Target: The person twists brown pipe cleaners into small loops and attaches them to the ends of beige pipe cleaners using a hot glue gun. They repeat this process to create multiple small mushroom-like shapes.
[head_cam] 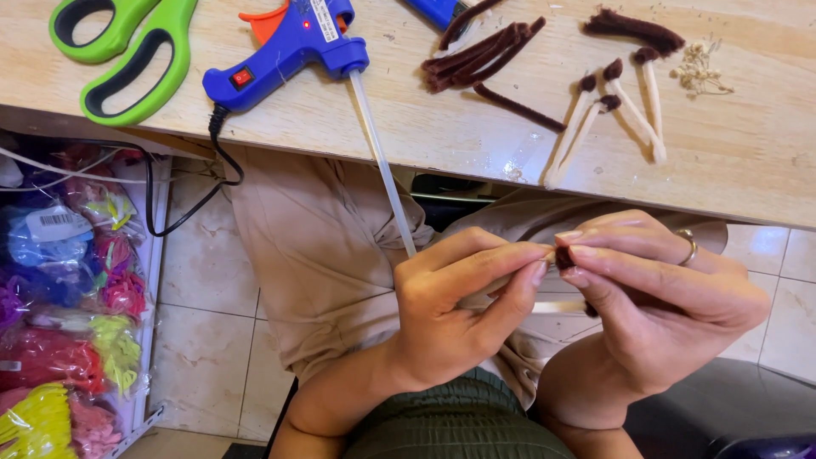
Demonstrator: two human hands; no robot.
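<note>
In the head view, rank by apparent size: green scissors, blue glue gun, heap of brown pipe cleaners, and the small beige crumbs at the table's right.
1. Blue glue gun, counting its glue stick
2. Green scissors, cropped by the frame, so unsure against the gun
3. Heap of brown pipe cleaners
4. Beige crumbs

Fingers hide most of the pinched brown-tipped stem.

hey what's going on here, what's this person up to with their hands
A seated person holds a small cream stem tipped with dark brown fuzzy pipe cleaner between both hands, the left hand gripping it and the right hand pinching the brown tip. On the wooden table above lie four finished cream stems, loose brown pipe cleaners, a blue glue gun and green scissors.
</note>
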